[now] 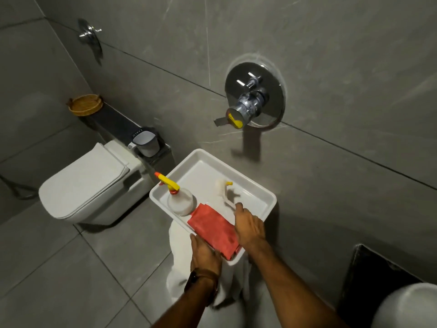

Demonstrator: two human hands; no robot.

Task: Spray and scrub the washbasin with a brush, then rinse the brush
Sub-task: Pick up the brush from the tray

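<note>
A white rectangular tray [248, 183] rests on a white-draped stand. In it stand a clear spray bottle [181, 200] with a yellow trigger head, a white brush [225, 191] with a yellow tip, and a folded red cloth [212, 227]. My right hand [249, 224] reaches into the tray, fingers closing around the brush handle. My left hand [204, 253] grips the tray's near rim beside the cloth. The curved white edge of the washbasin [409, 306] shows at the bottom right corner.
A white wall-hung toilet [89, 183] with its lid down is at the left. Behind it a ledge holds a wicker basket [85, 104] and a grey mug [145, 143]. A chrome shower mixer [254, 95] sticks out of the grey tiled wall above the tray.
</note>
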